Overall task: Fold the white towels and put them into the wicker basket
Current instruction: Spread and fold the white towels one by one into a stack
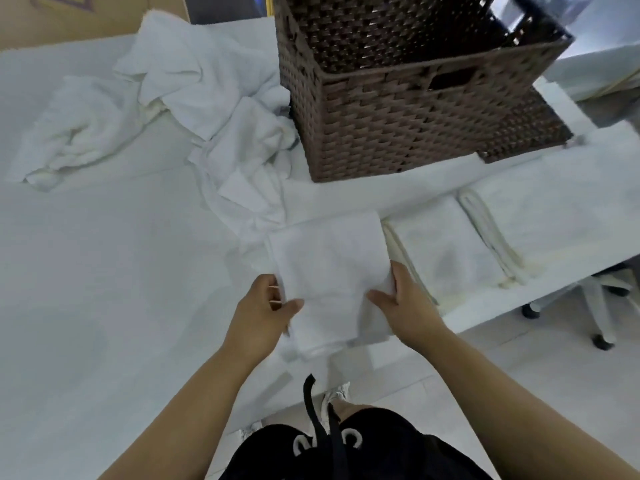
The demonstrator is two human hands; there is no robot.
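The left hand (268, 299) and right hand (403, 299) are each pinching a side edge of a folded white towel (329, 268), holding it just in front of the wicker basket (412, 109). Loose white towels (194, 84) are lying crumpled left of the basket (one trailing toward the held towel), while two folded towels (446, 244) are resting on the table (104, 289) in front of the basket, to its right.

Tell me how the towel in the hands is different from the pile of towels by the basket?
The folded towel is a flat, neat rectangle; the crumpled towels lie bunched and wrinkled. The left hand and right hand grip the folded towel by its sides, while nobody touches the crumpled towels. The folded towel is near the table's front edge; the crumpled towels lie farther back. Both are white.
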